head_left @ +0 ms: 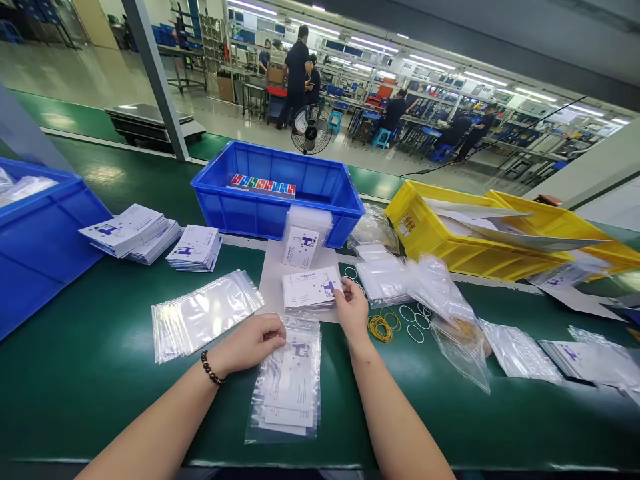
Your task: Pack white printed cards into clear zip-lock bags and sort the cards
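Note:
My left hand (260,343), with a beaded bracelet at its wrist, is closed in a pinch at the upper left edge of a clear zip bag (253,430). White printed booklets (287,393) show inside that bag, which lies flat in front of me. Just beyond it, my right hand (353,308) grips the right edge of the top booklet (306,288) on a stack, thumb in front and fingers behind. Left of my left hand lies a fanned pile of clear plastic bags (205,313). Behind the stack, an upright clear pouch (306,233) holds a similar printed card.
A blue bin (225,207) stands behind, another blue bin (45,247) at left. Yellow bins (480,257) sit back right. Booklet stacks (195,247) lie left. Rubber bands (381,327) and plastic bags (440,287) lie right. A fan (311,130) and several people are beyond.

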